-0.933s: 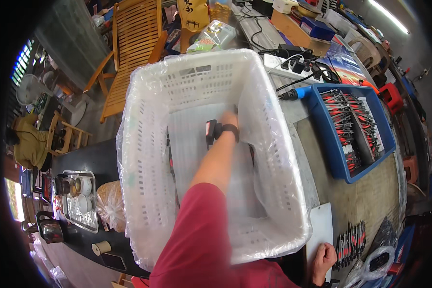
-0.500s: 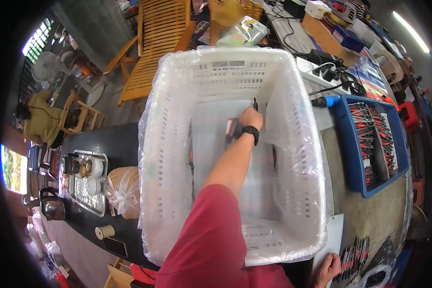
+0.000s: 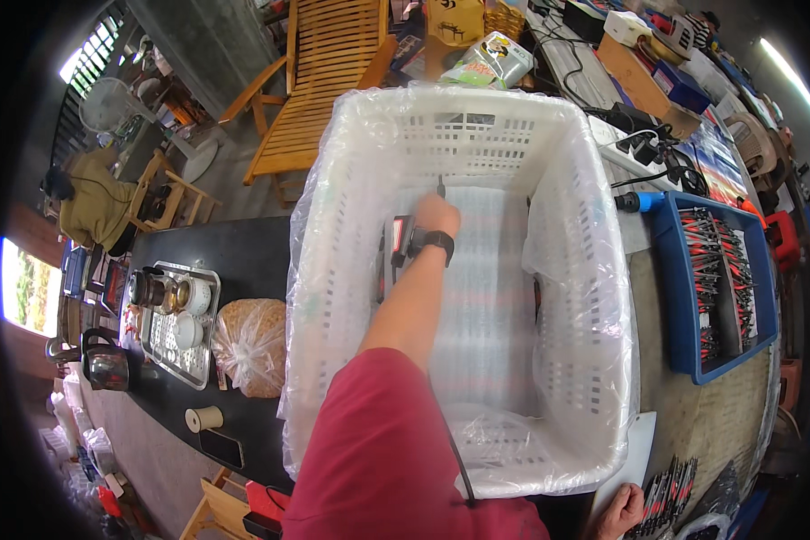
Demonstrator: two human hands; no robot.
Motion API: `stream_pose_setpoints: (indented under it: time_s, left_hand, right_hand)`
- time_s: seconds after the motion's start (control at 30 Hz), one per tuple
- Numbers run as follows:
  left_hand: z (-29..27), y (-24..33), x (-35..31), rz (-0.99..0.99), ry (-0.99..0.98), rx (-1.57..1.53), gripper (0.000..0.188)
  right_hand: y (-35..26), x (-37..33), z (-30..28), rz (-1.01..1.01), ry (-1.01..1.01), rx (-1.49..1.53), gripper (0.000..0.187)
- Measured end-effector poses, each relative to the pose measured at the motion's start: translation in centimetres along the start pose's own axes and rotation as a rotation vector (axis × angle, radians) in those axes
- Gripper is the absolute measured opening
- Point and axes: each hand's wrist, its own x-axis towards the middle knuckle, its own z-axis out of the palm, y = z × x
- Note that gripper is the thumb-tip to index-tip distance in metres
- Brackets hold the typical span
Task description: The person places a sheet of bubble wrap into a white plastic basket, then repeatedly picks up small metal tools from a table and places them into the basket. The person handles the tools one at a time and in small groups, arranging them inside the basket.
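Observation:
My left hand reaches deep into a white plastic crate lined with clear film. Its fingers are closed around a slim dark object, only the tip of which sticks out ahead of them. A dark strap circles the wrist, and a black box with a white and red face sits beside it. Pale, translucent sheeting covers the crate floor; dark edges show along its sides. Outside the crate, at lower right, my right hand is curled by a white board; whatever it holds is hidden.
At right, a blue divided bin holds several black-and-red slender items; more lie near my right hand. Left of the crate are a bag of brown material, a metal tray, a spool and a phone. A power strip is behind.
My left hand has moved left across the crate floor with the slim dark object. The whole view has shifted, so the surroundings appear farther right. My right hand stays by the white board.

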Motion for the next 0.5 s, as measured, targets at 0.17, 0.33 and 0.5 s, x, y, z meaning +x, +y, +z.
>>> stream_pose_setpoints:
  time_s: [0.17, 0.33, 0.5]
  left_hand:
    - [0.21, -0.41, 0.06, -0.038, -0.056, -0.003, 0.018]
    - [0.71, -0.62, 0.03, -0.037, -0.020, -0.044, 0.018]
    - [0.55, -0.79, -0.58, 0.023, -0.012, -0.056, 0.019]
  right_hand:
    - [-0.22, 0.05, -0.05, -0.049, 0.020, -0.019, 0.022]
    - [-0.35, 0.08, -0.06, -0.059, 0.033, -0.034, 0.021]
    - [-0.13, 0.24, -0.03, -0.117, 0.048, -0.076, 0.021]
